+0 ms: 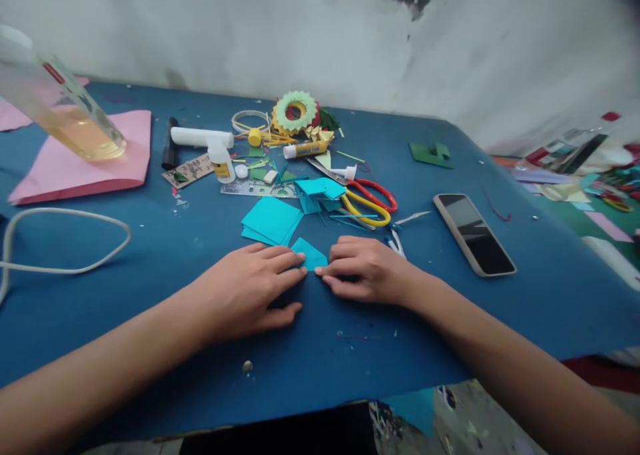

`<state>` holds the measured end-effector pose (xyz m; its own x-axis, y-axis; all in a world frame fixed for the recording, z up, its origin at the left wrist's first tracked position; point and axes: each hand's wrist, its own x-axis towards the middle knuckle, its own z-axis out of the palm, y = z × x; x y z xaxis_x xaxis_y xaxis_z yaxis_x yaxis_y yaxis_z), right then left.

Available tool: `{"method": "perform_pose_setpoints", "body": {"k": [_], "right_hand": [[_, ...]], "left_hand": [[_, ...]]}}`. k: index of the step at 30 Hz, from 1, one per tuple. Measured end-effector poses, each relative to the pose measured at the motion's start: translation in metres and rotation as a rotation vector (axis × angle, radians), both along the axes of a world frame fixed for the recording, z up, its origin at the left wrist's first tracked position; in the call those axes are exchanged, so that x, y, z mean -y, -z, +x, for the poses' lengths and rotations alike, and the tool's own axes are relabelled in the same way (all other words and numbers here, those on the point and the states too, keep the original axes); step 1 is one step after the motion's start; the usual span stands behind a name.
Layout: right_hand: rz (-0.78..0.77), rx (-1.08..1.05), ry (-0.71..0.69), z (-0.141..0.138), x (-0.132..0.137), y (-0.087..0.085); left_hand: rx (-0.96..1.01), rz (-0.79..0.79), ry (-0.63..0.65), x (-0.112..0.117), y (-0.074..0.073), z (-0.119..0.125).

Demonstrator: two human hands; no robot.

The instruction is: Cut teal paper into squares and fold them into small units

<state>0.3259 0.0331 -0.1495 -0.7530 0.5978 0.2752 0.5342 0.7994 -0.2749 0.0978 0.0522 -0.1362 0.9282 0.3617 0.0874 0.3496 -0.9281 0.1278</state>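
Observation:
Both of my hands rest on a blue table (pixel 150 255), meeting over a small teal paper piece (pixel 311 253). My left hand (pixel 250 288) lies flat, fingers pressed together with their tips on the paper's left edge. My right hand (pixel 365 268) has its fingers curled and pressed down on the paper's right edge. Most of the piece is hidden beneath the fingers. Just behind them lies a stack of teal paper squares (pixel 271 220), with folded teal pieces (pixel 320 191) further back.
Red and yellow scissors (pixel 373 201), a phone (pixel 474 233), glue bottle (pixel 221 161), glue stick (pixel 305 149), ruler (pixel 255 189), paper wreath (pixel 297 111), pink sheets (pixel 85 165), a clear bottle (pixel 65 111), a white cord (pixel 65 241) and green paper (pixel 431 153) lie about.

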Motion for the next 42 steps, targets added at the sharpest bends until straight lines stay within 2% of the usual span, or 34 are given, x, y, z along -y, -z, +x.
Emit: {"method": "perform_pose_setpoints", "body": {"k": [6,9,13,17,22,30,42], "right_hand": [[-0.176,-0.136,0.07,0.008,-0.001,-0.004],[-0.318,-0.147,0.174,0.003,-0.003,-0.007],[-0.467,-0.007,0.399,-0.014,-0.005,-0.015],[-0.639,0.16,0.514,-0.027,-0.011,-0.029],[-0.731,0.228,0.546,-0.034,-0.023,-0.04],[-0.787,0.236,0.575,-0.035,-0.031,-0.039],[-0.922,0.026,0.418,-0.017,-0.028,-0.035]], "left_hand": [[-0.009,-0.153,0.062,-0.013,-0.005,-0.011],[0.001,-0.205,0.049,-0.013,-0.007,-0.012],[0.019,-0.179,0.066,-0.011,-0.005,-0.012],[-0.012,-0.123,0.068,-0.01,-0.004,-0.011],[-0.041,-0.082,0.109,-0.009,-0.007,-0.007],[-0.015,-0.057,0.146,-0.011,-0.005,-0.012],[0.096,-0.227,0.135,-0.015,-0.005,-0.021]]}}
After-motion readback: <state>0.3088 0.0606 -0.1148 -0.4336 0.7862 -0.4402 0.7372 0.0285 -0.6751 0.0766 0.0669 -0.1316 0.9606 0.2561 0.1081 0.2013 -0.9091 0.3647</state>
